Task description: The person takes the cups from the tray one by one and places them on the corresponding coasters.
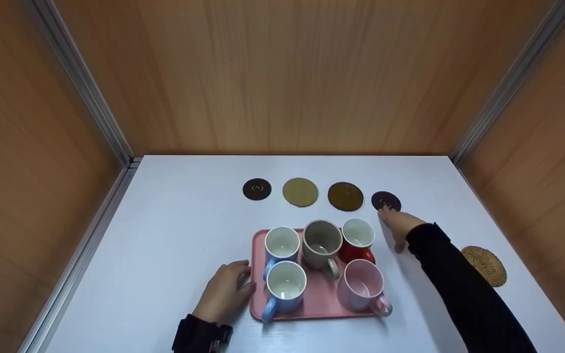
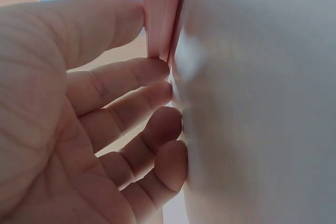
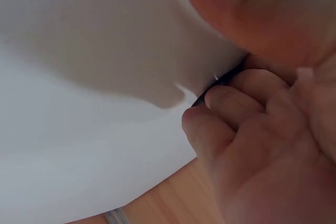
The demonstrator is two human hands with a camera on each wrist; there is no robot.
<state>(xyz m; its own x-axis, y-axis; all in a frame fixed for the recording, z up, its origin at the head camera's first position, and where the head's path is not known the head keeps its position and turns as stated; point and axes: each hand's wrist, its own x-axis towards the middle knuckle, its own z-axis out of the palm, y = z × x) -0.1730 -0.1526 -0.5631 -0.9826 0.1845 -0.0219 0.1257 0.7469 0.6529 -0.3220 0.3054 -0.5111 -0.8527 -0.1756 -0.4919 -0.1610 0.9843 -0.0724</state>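
My left hand (image 1: pixel 224 290) rests at the left edge of a pink tray (image 1: pixel 319 289), its fingers loosely bent and the thumb and fingertips right at the rim (image 2: pixel 160 19). Several mugs stand upright on the tray: two light blue mugs (image 1: pixel 286 287), a grey mug (image 1: pixel 321 245), a red mug (image 1: pixel 353 251) with a white inside, and a pink mug (image 1: pixel 360 287). Beyond the tray to the right, my right hand (image 1: pixel 401 224) touches the near edge of a dark brown round coaster (image 1: pixel 385 200) with its fingertips. In the right wrist view the fingers mostly hide that coaster (image 3: pixel 223 81).
Left of that coaster, along the back, lie an amber-brown coaster (image 1: pixel 345 196), an olive coaster (image 1: pixel 300 192) and another dark coaster (image 1: pixel 257 189). A woven coaster (image 1: pixel 486 265) lies at the right, beside the right sleeve. Wooden panels (image 1: pixel 287 78) enclose the white table (image 1: pixel 174 220).
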